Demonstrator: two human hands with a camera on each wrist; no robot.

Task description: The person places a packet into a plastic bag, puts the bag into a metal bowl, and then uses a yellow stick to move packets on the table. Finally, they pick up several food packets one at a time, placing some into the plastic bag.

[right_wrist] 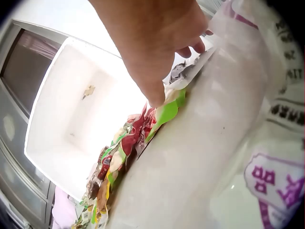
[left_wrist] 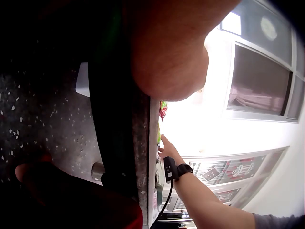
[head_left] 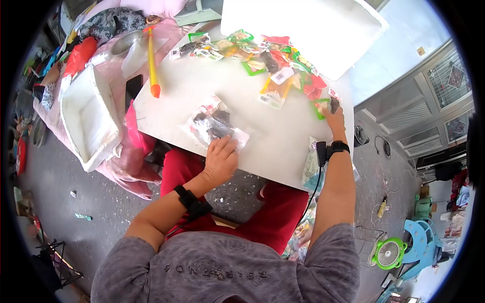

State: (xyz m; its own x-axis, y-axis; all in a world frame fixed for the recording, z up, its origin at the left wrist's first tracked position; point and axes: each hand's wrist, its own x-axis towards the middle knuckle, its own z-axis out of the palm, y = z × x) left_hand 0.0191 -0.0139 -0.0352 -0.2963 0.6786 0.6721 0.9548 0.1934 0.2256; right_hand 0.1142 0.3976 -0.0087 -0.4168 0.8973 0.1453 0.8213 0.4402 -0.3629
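My left hand point(head_left: 221, 159) rests at the table's near edge, its relaxed fingers touching the lower end of a clear plastic bag point(head_left: 214, 123) with dark pieces inside. At the table's right edge my right hand point(head_left: 335, 121) grips a small snack packet point(right_wrist: 178, 71) with dark contents, thumb on one side and fingers on the other. A green-edged packet point(right_wrist: 169, 112) lies right under the thumb. Beyond it, a heap of colourful snack packets point(head_left: 273, 55) spreads along the far side of the white table point(head_left: 273, 136).
A big white foam box point(head_left: 298, 35) stands behind the heap. On the left are another foam box point(head_left: 91, 121), a dark phone point(head_left: 133, 91) and a yellow tube with orange ends point(head_left: 152, 65). A printed plastic bag point(head_left: 312, 164) lies by my right forearm.
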